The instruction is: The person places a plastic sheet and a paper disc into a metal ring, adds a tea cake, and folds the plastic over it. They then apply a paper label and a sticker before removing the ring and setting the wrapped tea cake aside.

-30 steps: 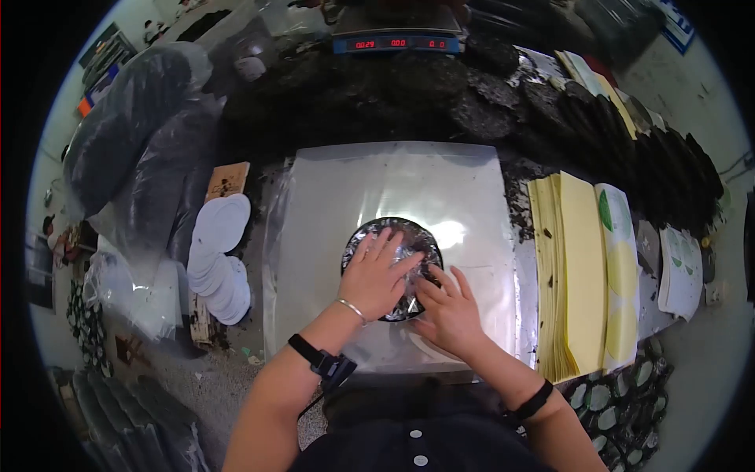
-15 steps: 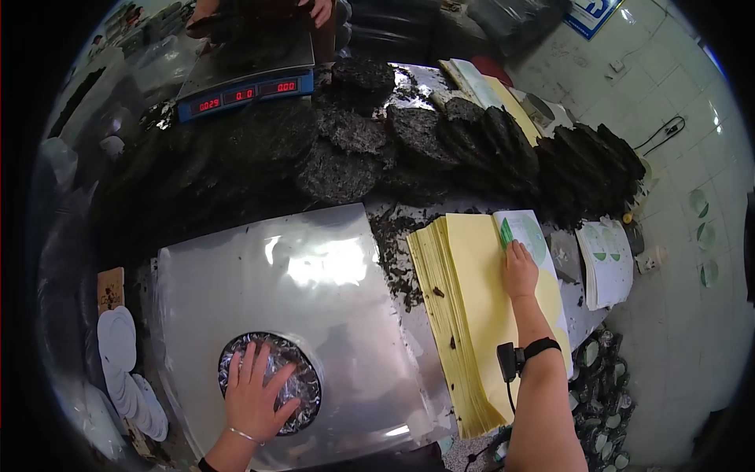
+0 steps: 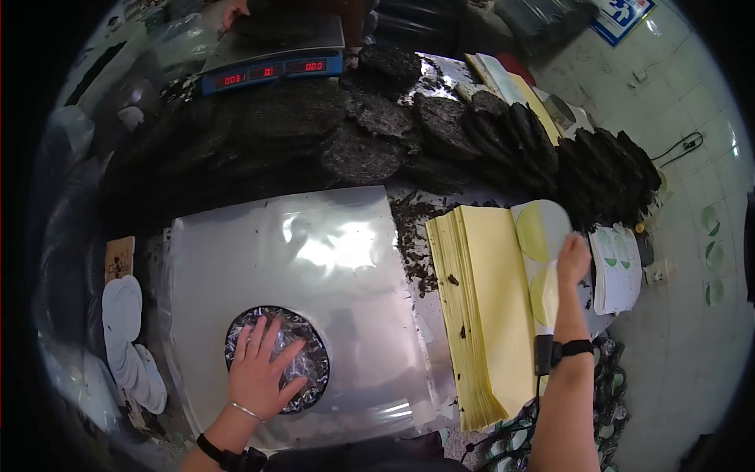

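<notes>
My left hand (image 3: 263, 370) lies with fingers spread on a round dark cake (image 3: 312, 376) wrapped in clear, shiny plastic. The cake rests on a large silver sheet (image 3: 228, 252), towards its near side. My right hand (image 3: 573, 258) is closed at the right edge of a white label sheet (image 3: 515, 216). That sheet bears large round patches, part pale yellow and part grey-white, and it lies over the right side of a thick stack of yellow paper (image 3: 487, 291). The fingertips of my right hand are partly hidden.
Dark flat cakes (image 3: 362, 153) are heaped across the back. Behind them stands a blue scale (image 3: 275, 72), with another person's hand (image 3: 233, 12) near it. White round discs (image 3: 122, 311) lie at left. Printed green-and-white label sheets (image 3: 616, 267) are stacked at right; wrapped cakes (image 3: 613, 385) sit below.
My right hand has moved right, from the sheet's green-printed label to its right edge. Yellowish round patches now show on the sheet. My left hand stays on the wrapped cake; the view has shifted slightly.
</notes>
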### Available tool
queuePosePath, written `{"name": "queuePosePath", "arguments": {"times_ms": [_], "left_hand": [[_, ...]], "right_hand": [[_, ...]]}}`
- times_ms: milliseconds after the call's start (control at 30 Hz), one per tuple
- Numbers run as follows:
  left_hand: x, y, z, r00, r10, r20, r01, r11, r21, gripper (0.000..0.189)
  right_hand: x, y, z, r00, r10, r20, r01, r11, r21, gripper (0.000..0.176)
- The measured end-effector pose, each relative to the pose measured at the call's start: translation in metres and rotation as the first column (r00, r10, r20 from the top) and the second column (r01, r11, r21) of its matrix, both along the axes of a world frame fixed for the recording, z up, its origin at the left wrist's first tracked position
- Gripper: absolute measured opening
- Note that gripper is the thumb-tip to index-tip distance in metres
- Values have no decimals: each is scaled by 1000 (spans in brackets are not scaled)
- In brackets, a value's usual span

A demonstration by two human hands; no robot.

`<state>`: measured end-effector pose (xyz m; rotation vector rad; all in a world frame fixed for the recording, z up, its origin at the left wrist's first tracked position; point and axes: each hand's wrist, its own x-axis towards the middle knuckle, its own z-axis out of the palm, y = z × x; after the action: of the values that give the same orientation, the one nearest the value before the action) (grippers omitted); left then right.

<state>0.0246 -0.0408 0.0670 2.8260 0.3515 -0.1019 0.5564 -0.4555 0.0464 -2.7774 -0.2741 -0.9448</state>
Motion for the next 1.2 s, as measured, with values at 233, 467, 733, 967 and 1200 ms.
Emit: {"name": "queuePosePath", "arguments": {"times_ms": [233,467,733,967,1200], "left_hand": [[-11,3,-14,994,35,99,-38,999,25,88],[-11,5,-2,992,94,80,-76,975,-208,60],[-17,6,-15,978,209,-8,-185,846,-499,56],[-17,18,-14,969,57,241,8,966,-259,61],[-94,46,-14,937,-177,302,221,968,-117,53]], "right_hand": [[-97,-59,83,942,326,-85,-60,410,910,56],[-417,210,35,180,891,-417,-877,337,342,77],[-421,251,51,67,740,-670,-933,285,221,68],[-423,328,7,169,809,-563,-911,346,223,69],[-438,334,1,150,758,-634,-956,275,103,73]]}}
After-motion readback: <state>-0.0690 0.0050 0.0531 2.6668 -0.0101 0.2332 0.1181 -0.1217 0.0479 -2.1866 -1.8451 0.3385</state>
